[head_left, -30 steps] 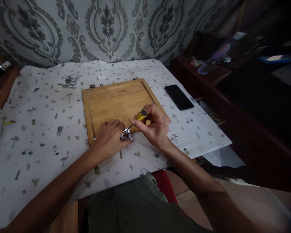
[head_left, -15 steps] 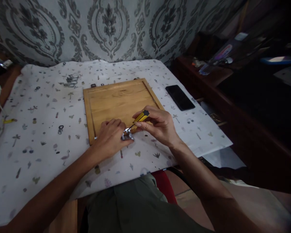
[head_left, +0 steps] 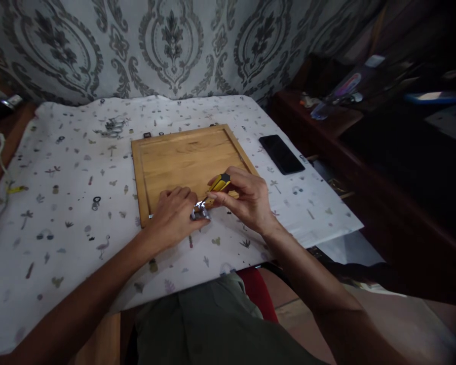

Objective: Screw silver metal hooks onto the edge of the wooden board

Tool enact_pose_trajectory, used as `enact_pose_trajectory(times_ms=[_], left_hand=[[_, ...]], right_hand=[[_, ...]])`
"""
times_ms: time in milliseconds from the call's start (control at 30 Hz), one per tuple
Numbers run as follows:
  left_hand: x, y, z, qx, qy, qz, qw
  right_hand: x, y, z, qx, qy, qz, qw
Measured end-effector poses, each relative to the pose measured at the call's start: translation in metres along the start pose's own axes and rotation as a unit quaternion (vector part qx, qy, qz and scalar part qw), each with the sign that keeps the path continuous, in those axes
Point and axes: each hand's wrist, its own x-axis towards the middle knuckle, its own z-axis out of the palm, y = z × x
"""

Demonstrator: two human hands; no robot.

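Observation:
A framed wooden panel, like a cabinet door, lies flat on the table. At its near edge sits a shiny metal hinge, partly covered by my left hand. The fingers of that hand rest on the panel while the thumb presses the hinge from the near side. My right hand is closed in a pinch around a yellow-and-black screwdriver. The screwdriver slants down to the left, its tip at the hinge. The exact contact of the tip is too small to make out.
A black phone lies right of the panel. Several metal pieces are piled at the back left of the patterned tablecloth. A plastic bottle leans on the dark furniture at right. A patterned curtain hangs behind.
The screwdriver handle has turned slightly in my right hand, which has shifted a little to the left. My left hand, the hinge and the panel stay in place.

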Motion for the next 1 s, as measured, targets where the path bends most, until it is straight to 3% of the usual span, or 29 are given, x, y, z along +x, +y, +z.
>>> enact_pose_trajectory(times_ms=[100, 233, 300, 533, 800, 1000], left_hand=[[0.000, 0.000, -0.001, -0.002, -0.007, 0.000, 1.000], [0.000, 0.000, -0.002, 0.010, -0.009, 0.002, 1.000], [0.000, 0.001, -0.002, 0.007, -0.009, -0.001, 1.000], [0.001, 0.003, -0.005, 0.013, -0.019, -0.004, 1.000], [0.001, 0.004, -0.006, 0.010, -0.027, -0.006, 1.000], [0.001, 0.004, -0.007, 0.008, -0.028, -0.004, 1.000]], right_hand=[[0.000, -0.003, 0.001, 0.036, 0.024, 0.008, 0.999], [0.004, -0.011, -0.001, 0.126, 0.152, 0.047, 0.979], [0.005, -0.013, -0.003, 0.144, 0.176, 0.053, 0.972], [-0.003, -0.001, 0.000, 0.071, 0.057, 0.045, 0.995], [-0.005, 0.003, 0.001, 0.024, 0.041, 0.018, 0.999], [-0.003, 0.004, 0.000, -0.028, 0.030, -0.042, 0.998]])
